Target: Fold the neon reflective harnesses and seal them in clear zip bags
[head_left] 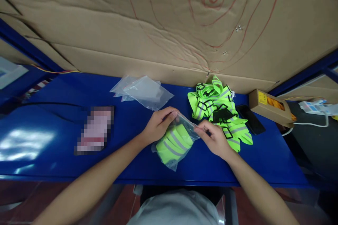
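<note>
Clear bag (174, 141), one, folded green strap (171, 149) inside: left of the strap heap (218, 107) on the tabletop (132, 168). Left hand (160, 123), grip pinching one mouth end; right hand (213, 135), grip pinching the other. From where I stand, even tension along the mouth seems best.

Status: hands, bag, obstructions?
Left hand, right hand pinching clear bag by top edge. Folded green strapping inside. Loose green straps beside right hand; nothing seen blocking bag.

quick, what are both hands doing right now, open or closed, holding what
Left hand: closed, pinching the clear bag at one end of its mouth.
Right hand: closed, pinching the mouth's other end.
</note>
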`<state>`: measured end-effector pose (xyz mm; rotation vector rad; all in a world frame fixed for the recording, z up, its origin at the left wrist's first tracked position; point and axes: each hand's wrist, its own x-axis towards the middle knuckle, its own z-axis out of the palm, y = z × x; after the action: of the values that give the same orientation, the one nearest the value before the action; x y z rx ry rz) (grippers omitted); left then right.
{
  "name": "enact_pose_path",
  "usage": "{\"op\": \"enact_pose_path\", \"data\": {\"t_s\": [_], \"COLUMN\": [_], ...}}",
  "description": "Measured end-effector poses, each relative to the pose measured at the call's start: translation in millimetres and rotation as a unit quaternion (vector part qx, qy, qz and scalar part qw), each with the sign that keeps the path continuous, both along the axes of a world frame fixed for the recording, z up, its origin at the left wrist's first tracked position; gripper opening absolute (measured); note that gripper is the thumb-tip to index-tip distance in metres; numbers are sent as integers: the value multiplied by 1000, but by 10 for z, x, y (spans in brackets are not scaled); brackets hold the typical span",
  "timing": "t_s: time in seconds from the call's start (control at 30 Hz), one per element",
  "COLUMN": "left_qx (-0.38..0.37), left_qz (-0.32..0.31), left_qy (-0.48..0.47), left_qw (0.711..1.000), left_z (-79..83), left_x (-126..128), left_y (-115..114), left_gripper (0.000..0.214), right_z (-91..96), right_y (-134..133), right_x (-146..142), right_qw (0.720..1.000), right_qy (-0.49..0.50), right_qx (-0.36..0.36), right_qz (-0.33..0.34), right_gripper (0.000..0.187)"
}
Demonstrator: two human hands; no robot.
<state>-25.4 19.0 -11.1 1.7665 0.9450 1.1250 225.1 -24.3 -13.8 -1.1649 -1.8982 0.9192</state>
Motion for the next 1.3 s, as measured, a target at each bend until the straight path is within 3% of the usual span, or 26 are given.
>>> {"op": "enact_pose_path", "data": {"t_s": [0.2, 0.33, 0.5, 0.8, 1.03, 1.3], "left_qx": [-99, -67, -22, -93, -67, -94], "left_qz": [-65, -73, -92, -103, -43, -43], "left_qy": [-36, 2, 21, 20, -10, 44], "left_qw": [992, 995, 995, 990, 997, 994], "left_z": [-31, -17, -15, -32, 20, -6], "left_x": [4, 49, 97, 100, 62, -23], "left_y": [15, -30, -106, -102, -48, 19], "left_gripper": [27, 21, 20, 26, 27, 48], "right_z": [34, 15, 27, -61, -8, -13], "right_y": [9, -19, -44, -43, -9, 0], "right_x": [-44, -79, -89, -91, -77, -59], "right_qw": [999, 998, 996, 999, 997, 994], "right_qy": [-19, -14, -30, -51, -56, -57], "right_qx": [43, 55, 60, 4, 25, 53], "right_qz": [-8, -5, 53, 5, -37, -71], "right_gripper": [15, 9, 13, 20, 30, 40]}}
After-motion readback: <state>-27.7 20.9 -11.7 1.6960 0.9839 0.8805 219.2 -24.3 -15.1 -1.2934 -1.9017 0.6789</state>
